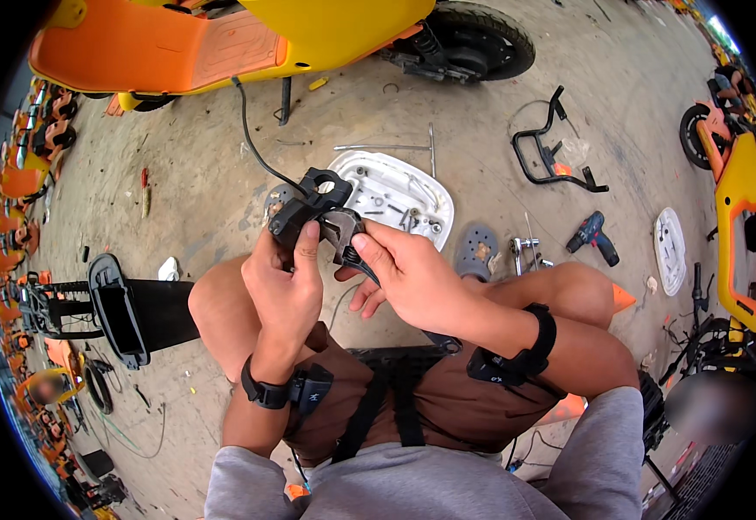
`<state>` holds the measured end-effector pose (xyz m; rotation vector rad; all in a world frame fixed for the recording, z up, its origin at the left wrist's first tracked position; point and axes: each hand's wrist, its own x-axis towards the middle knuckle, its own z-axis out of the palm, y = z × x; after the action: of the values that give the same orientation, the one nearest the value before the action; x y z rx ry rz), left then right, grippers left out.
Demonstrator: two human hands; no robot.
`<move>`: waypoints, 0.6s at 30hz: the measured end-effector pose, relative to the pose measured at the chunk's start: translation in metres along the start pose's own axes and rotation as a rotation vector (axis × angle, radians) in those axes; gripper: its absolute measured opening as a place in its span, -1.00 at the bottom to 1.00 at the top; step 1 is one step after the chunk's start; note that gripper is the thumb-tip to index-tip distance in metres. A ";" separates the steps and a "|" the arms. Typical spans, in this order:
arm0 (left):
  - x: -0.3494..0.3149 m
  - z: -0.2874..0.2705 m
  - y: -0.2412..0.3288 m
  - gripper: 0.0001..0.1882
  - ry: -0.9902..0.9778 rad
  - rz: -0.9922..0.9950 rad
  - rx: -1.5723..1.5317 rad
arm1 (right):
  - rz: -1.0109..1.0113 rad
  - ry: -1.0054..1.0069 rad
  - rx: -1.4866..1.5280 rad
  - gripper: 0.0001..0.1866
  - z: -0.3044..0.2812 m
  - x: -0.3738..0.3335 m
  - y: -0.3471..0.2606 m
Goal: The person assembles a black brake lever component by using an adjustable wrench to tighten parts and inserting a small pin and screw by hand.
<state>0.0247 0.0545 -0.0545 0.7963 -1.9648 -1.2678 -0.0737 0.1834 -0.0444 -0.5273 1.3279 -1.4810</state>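
In front of my knees, my left hand (284, 282) is closed round a black handlebar clamp part (304, 208) with an open ring at its top. A black cable (252, 143) runs from this part up toward the yellow and orange scooter. My right hand (412, 269) grips an adjustable wrench (343, 227), its grey jaws up against the clamp part beside my left thumb. The wrench's holed handle end (447, 344) sticks out below my right wrist. My fingers hide the exact contact between jaws and part.
Beyond my hands lies a white tray (438, 204) of loose hardware. To the right are a cordless drill (594, 238), a black tubular frame (534, 156) and another white shell (671, 251). The scooter (196, 48) stands ahead; a black bin-like part (148, 312) lies left.
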 end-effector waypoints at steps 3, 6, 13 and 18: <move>-0.001 -0.004 0.001 -0.76 -0.039 -0.039 0.000 | -0.026 0.019 -0.090 -0.61 0.000 -0.001 -0.003; 0.000 -0.006 0.005 -0.74 -0.063 -0.059 0.002 | -0.054 0.049 -0.261 -0.58 0.000 -0.004 -0.007; 0.002 -0.008 0.002 -0.76 -0.087 -0.083 -0.036 | -0.344 0.159 -0.655 -0.61 -0.006 -0.001 0.003; 0.004 -0.016 0.001 -0.76 -0.156 -0.099 0.012 | -0.534 0.244 -0.881 -0.54 -0.009 -0.004 0.002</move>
<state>0.0350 0.0429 -0.0475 0.8313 -2.0793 -1.4153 -0.0791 0.1909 -0.0473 -1.3798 2.1491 -1.3266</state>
